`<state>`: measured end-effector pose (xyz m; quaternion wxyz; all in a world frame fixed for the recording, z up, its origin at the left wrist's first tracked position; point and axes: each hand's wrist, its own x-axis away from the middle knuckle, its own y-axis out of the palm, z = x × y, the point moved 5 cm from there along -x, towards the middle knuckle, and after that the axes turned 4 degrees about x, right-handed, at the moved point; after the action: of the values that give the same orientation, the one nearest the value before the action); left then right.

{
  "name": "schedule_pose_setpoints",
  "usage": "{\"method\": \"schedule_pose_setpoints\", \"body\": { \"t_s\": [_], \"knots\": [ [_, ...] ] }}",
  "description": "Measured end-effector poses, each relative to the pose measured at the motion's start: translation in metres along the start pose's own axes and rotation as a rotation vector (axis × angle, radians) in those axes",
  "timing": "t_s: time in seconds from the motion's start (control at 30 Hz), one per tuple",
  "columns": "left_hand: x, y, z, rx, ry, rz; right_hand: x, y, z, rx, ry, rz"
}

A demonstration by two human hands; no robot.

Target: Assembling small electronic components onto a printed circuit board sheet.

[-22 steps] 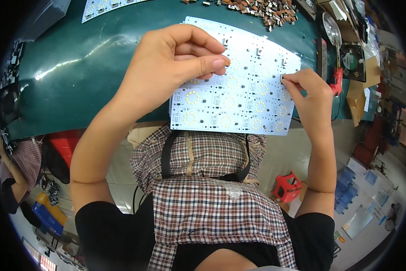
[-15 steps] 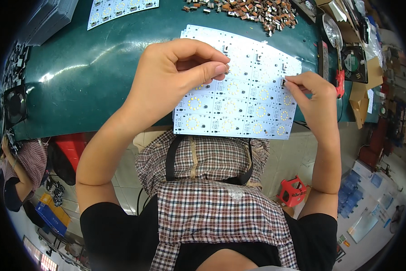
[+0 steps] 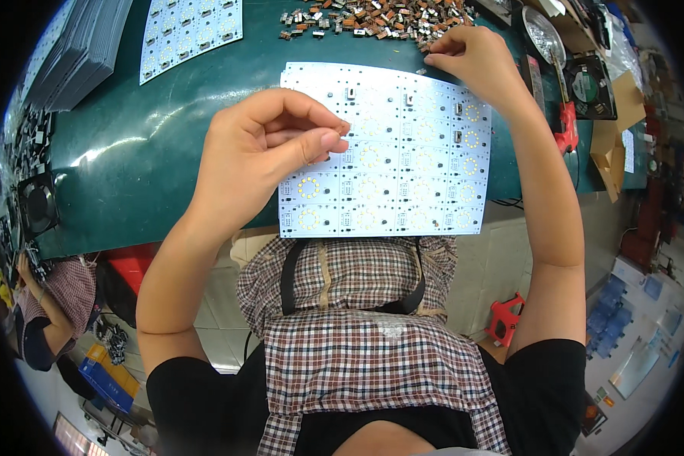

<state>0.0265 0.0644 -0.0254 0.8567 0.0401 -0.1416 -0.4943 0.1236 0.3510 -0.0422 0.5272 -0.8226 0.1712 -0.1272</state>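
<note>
A white circuit board panel (image 3: 372, 182) with rings of yellow LED pads lies on the green table before me. Several small slide switches sit on its upper part, among them one near the right edge (image 3: 457, 137). Over the panel's left side is my left hand (image 3: 269, 144), thumb and fingers pinched together; whatever is between the tips is too small to make out. My right hand (image 3: 482, 64) reaches beyond the panel to the near edge of a heap of loose slide switches (image 3: 380, 19). Its thumb and forefinger are closed at the heap, and what they grip is unclear.
Another panel with switches (image 3: 190, 34) lies at the far left, beside a tall stack of panels (image 3: 91, 53). To the right are a red-handled tool (image 3: 566, 125), a metal dish (image 3: 543, 36), a black fan (image 3: 591, 85) and cardboard (image 3: 623, 114). Another person works at far left.
My right hand has left the panel's right edge, where a switch now shows, and moved up to the heap. My left hand stays pinched; the panel appears slightly further left in view.
</note>
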Motion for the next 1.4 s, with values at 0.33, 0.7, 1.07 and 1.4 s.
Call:
{"method": "schedule_pose_setpoints", "body": {
  "t_s": [0.33, 0.7, 1.07, 1.4],
  "knots": [
    [0.014, -0.026, 0.021, -0.566, 0.283, 0.175, 0.001, -0.007, 0.007, 0.007, 0.010, 0.120],
    [0.022, -0.021, 0.024, -1.062, 0.616, 0.132, 0.076, -0.035, -0.047, -0.532, -0.023, 0.228],
    [0.017, -0.028, 0.023, -1.107, 0.618, 0.092, 0.151, -0.003, -0.089, -0.654, -0.025, 0.185],
    [0.023, -0.017, 0.031, -1.382, 0.779, -0.028, 0.158, 0.010, -0.085, -0.659, -0.008, 0.192]
  ]
}}
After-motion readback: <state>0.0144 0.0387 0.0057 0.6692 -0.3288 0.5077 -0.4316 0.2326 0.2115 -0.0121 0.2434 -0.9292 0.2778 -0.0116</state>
